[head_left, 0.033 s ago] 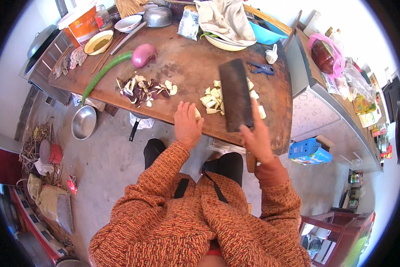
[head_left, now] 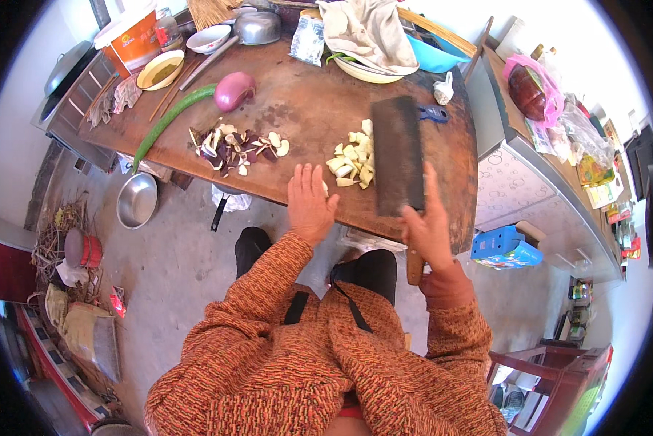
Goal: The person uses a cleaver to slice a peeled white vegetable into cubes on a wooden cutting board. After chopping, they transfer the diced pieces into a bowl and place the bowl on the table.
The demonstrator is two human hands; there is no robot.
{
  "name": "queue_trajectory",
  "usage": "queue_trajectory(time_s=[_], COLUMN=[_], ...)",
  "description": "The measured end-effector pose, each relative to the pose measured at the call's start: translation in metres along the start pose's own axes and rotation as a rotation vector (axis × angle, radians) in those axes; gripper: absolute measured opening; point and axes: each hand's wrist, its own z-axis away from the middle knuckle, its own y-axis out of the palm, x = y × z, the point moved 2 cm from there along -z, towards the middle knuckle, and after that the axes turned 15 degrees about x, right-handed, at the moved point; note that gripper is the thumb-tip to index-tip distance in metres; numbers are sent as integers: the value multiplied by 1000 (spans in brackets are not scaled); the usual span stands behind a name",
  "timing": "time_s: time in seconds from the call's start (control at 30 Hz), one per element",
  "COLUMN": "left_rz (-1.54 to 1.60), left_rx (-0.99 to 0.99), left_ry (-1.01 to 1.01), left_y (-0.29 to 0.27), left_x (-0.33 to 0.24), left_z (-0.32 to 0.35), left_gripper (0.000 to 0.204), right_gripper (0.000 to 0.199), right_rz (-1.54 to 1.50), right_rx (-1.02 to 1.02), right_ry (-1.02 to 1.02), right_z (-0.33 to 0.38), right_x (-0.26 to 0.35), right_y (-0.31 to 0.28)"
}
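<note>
My right hand grips a cleaver by its wooden handle; the broad dark blade stands over the right part of the table. Just left of the blade is a pile of pale peeled eggplant chunks, partly hidden by it. My left hand rests at the table's front edge, fingers together over a pale eggplant piece that shows only slightly by the thumb. Dark purple and white eggplant peelings lie beyond it to the left. A whole purple eggplant and a long green cucumber-like vegetable lie farther left.
A cloth-covered bowl and a blue basin stand at the back. A garlic bulb and a blue clip lie at right. Bowls, a pot and an orange bucket occupy the back left. A cabinet stands right.
The cleaver and my right hand have shifted to the right, uncovering some chunks and now partly covering the blue clip. My left hand has moved slightly to the right.
</note>
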Motion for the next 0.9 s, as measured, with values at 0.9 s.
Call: queue_trajectory(time_s=[0.9], left_rz=[541], left_rx=[-148], left_ry=[-38], left_y=[23], left_x=[-15], left_z=[-63], left_gripper=[55], right_gripper=[80], right_rz=[-617], right_rx=[-390], right_ry=[176], right_z=[74], right_x=[-101], right_y=[-87])
